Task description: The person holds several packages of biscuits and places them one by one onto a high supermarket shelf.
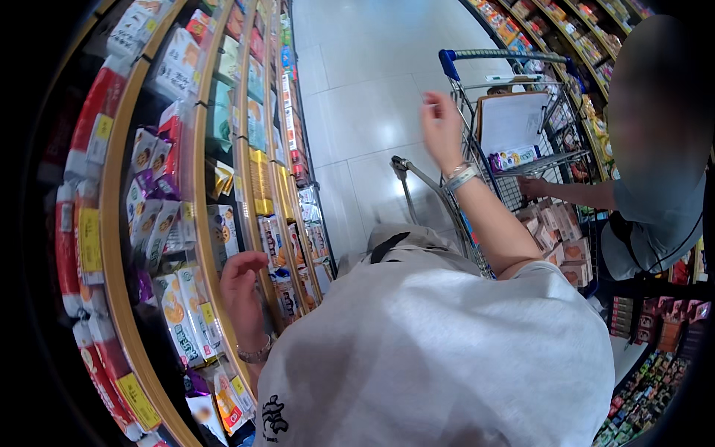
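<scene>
My left hand is beside the front edge of the wooden-edged shelf, its fingers bent and nothing visible in them. Packs of biscuits stand on that shelf just left of it. Above the floor, next to the metal shopping cart, is my right hand, slightly blurred, fingers loosely curled around nothing I can see. A wristband circles my right wrist. Inside the cart's upper part lie a clipboard with paper and a purple-and-white biscuit pack.
Another person stands at the right, a hand over the cart. Many small boxes fill the cart's lower part. Stocked shelves line the far side of the tiled aisle. A curved metal bar juts beside the cart.
</scene>
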Tool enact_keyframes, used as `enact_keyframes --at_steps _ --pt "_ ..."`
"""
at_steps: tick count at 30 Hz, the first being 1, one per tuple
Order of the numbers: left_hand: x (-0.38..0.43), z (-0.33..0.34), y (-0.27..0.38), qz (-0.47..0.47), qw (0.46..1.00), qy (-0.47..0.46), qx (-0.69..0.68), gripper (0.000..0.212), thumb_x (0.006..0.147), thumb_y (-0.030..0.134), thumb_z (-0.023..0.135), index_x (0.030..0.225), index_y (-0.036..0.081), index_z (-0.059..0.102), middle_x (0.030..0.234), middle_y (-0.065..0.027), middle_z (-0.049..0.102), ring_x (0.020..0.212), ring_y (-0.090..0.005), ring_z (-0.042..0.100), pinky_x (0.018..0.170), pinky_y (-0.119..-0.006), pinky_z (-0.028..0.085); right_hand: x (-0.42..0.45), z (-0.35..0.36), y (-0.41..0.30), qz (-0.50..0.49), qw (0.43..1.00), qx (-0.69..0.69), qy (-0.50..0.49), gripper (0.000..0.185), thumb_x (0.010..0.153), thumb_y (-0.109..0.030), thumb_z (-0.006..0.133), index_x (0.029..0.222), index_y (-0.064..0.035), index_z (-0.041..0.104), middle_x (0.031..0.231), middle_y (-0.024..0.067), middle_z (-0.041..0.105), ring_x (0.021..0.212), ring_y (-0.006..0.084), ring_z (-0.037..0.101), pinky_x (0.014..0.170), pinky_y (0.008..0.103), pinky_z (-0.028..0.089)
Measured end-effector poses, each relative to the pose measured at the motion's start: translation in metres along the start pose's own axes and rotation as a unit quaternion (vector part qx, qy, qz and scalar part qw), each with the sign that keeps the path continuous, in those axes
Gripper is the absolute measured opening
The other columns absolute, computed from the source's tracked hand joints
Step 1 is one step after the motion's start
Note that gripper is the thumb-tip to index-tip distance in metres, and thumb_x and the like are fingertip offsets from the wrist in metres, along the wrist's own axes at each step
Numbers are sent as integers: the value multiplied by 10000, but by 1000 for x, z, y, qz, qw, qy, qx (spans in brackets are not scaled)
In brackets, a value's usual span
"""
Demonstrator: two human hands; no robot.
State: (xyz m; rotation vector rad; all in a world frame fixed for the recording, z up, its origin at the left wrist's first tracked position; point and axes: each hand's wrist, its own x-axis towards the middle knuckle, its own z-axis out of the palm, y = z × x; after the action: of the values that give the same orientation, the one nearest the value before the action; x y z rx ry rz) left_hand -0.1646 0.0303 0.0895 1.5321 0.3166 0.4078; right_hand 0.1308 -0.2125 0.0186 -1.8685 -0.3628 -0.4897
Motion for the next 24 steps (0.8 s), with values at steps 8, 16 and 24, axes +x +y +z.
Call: enact_keyframes --at_steps 8,16,24 --pt "38 49 -32 -121 992 -29 16 208 802 52 454 998 -1 501 937 -76 558 890 -154 528 828 -283 410 45 -127 195 515 775 -153 332 444 713 -88 514 1123 35 399 1076 227 488 976 318 523 787 349 444" --pt "64 77 -40 -206 976 -7 76 209 824 19 442 1023 -8 499 953 -85 570 904 -147 532 840 -269 399 15 -138 349 699 638 -283 159 665 693 -204 588 1219 10 242 1118 255 408 1019 348 484 817 426 432" --pt "86 103 -43 -221 973 -8 64 204 829 13 441 1024 -5 498 947 -73 568 910 -137 527 839 -258 394 26 -112 299 653 598 -402 235 631 705 -210 596 1216 -41 266 1104 245 401 1021 352 468 838 410 411"
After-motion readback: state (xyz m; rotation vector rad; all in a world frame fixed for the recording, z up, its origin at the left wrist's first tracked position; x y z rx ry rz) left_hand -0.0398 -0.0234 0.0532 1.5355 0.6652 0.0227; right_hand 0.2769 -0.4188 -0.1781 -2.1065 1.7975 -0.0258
